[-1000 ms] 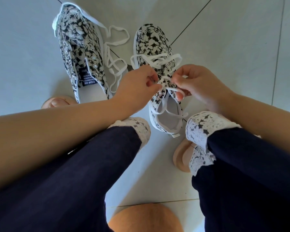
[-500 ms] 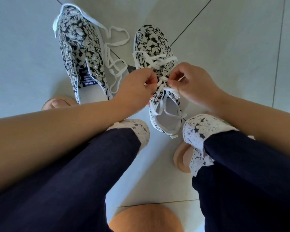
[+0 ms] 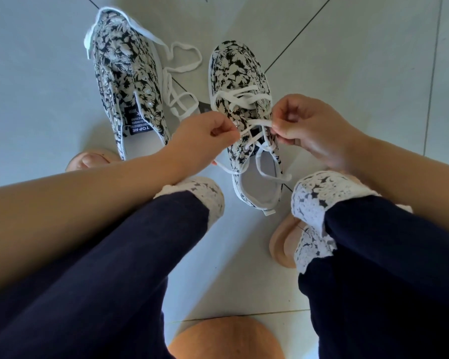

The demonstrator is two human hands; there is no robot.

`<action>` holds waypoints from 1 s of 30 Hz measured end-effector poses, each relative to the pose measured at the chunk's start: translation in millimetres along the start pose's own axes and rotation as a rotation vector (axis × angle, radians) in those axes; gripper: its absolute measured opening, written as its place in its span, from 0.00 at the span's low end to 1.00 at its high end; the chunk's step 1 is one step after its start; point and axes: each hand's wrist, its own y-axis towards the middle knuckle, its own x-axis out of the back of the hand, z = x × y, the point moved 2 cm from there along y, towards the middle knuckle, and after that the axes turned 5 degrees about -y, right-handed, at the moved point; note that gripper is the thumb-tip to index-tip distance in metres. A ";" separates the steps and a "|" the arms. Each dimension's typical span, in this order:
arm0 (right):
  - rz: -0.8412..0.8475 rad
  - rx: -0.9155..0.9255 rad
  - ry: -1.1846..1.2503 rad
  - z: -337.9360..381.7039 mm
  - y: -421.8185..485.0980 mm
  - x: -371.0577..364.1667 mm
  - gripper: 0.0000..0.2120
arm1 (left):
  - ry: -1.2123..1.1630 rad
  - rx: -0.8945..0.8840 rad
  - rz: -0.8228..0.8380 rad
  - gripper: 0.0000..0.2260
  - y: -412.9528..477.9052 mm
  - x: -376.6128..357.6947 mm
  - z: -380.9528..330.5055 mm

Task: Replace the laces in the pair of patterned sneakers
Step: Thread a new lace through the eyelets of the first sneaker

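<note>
Pinching a white lace (image 3: 258,123) taut between curled fingertips (image 3: 278,128), a person's left hand (image 3: 205,137) and right hand (image 3: 314,128) work over the part-laced sneaker (image 3: 237,66) on the tiled floor (image 3: 353,73). An uneven pull could slip one end from its eyelet; the other sneaker (image 3: 119,66) lies just beside it.

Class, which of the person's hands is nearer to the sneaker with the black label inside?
Left. The left hand sits just right of the labelled sneaker, near its opening; the right hand is farther, across the other sneaker, whose lace both pinch.
</note>
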 end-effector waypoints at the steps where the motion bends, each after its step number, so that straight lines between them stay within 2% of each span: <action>1: 0.005 0.010 -0.077 2.1 0.5 1.0 0.05 | -0.025 0.008 -0.013 0.03 -0.3 0.7 -0.1; 4: -0.039 0.053 -0.334 8.0 0.9 4.6 0.03 | -0.252 0.113 -0.027 0.07 0.7 7.1 -0.6; 6: -0.022 0.044 -0.277 7.6 0.4 5.6 0.06 | -0.304 0.180 -0.007 0.10 4.2 11.3 2.7; 9: 0.035 0.034 -0.033 3.0 0.5 8.4 0.08 | -0.071 0.199 0.035 0.12 6.8 13.3 7.0; 11: 0.046 0.017 0.021 2.6 -1.8 10.9 0.03 | 0.077 0.127 0.023 0.14 5.6 10.3 3.5; 12: 0.049 0.003 -0.014 2.6 -2.4 10.5 0.01 | 0.170 0.089 0.020 0.19 5.3 7.9 0.5; 14: 0.022 -0.015 -0.205 3.3 -1.5 7.3 0.05 | 0.363 0.029 0.013 0.23 6.5 5.1 -6.2; 17: -0.081 0.026 -0.452 11.4 4.3 1.1 0.03 | 0.470 -0.061 -0.002 0.17 14.1 4.4 -13.0; 19: -0.051 0.064 -0.539 16.3 3.5 3.4 0.04 | 0.450 -0.096 -0.019 0.15 16.6 4.4 -11.7; 21: 0.093 0.090 -0.328 16.3 -1.1 10.5 0.05 | 0.390 -0.125 -0.039 0.14 14.4 6.2 -6.9; 23: 0.210 0.039 0.142 11.2 -3.9 20.1 0.08 | 0.334 -0.118 -0.031 0.13 11.2 9.2 -1.1; 24: 0.215 -0.005 0.304 6.5 -3.9 24.6 0.09 | 0.323 -0.110 -0.025 0.12 9.6 10.2 0.7; 25: 0.190 -0.042 0.336 1.7 -4.4 27.6 0.09 | 0.319 -0.100 -0.018 0.10 8.9 10.7 1.9; 26: 0.155 -0.070 0.268 -2.2 -4.8 29.0 0.08 | 0.318 -0.091 -0.013 0.09 8.4 10.7 1.6; 28: 0.094 -0.078 -0.020 -5.1 -7.7 28.8 0.05 | 0.314 -0.084 -0.010 0.08 8.2 9.2 -1.6; 30: 0.049 -0.051 -0.316 0.2 -8.8 24.3 0.08 | 0.288 -0.078 -0.003 0.10 7.8 6.8 -6.4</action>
